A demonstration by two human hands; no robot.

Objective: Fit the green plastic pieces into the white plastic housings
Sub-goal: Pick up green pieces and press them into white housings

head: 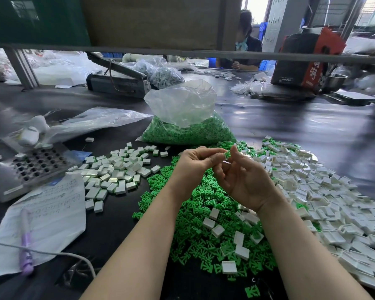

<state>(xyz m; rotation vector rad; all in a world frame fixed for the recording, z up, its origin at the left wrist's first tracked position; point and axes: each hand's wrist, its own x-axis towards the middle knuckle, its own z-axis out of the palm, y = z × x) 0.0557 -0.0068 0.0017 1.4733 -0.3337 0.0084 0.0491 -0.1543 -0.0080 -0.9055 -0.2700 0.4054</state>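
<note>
Both hands meet above a heap of loose green pieces [206,224] on the dark table. My left hand [193,165] and my right hand [243,180] pinch one small green piece [227,155] between their fingertips. Whether a white housing is on it I cannot tell. Empty white housings [333,202] lie piled to the right. A group of white housings with green showing [119,169] lies to the left. An open clear bag of green pieces [188,131] stands behind the hands.
A metal tray with square holes [37,165] and a handwritten paper [52,208] with a purple pen [26,241] lie at left. A cable [52,254] crosses the near left. Another person [245,40] sits across the table beside a red box [305,59].
</note>
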